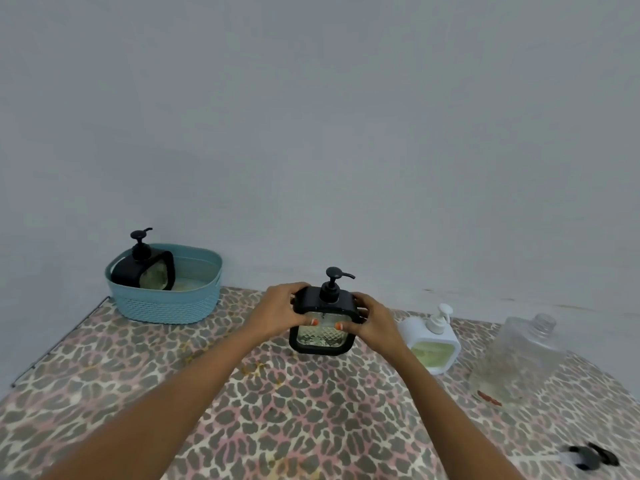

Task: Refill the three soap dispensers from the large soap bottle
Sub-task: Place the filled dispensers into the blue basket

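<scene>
Both hands gripped a black-framed soap dispenser (323, 325) at the middle of the worktop (242, 403); the left hand (280, 311) clasped its left side and the right hand (372, 322) its right side, the fingers (311, 321) of each clenched around the frame with a thumb tip pressed on the patterned glass front. The dispenser stood upright with its black pump on top, nozzle pointing right; whether its base touched the worktop or hung just above it could not be told. Just to its right sat a white soap dispenser (433, 344), pump fitted, with pale green liquid showing through its front panel. Farther right stood the large soap bottle (519, 358), clear, uncapped and nearly empty (only a little liquid showed near the bottom). At the back left of the worktop a light blue basket (166, 299) stood against the wall; a second black dispenser (145, 270) rested inside it, leaning, its pump rising above the rim. Near the front right edge lay a small black pump part (588, 459), blurred. The worktop wore a leopard-print cover in pink and grey.
</scene>
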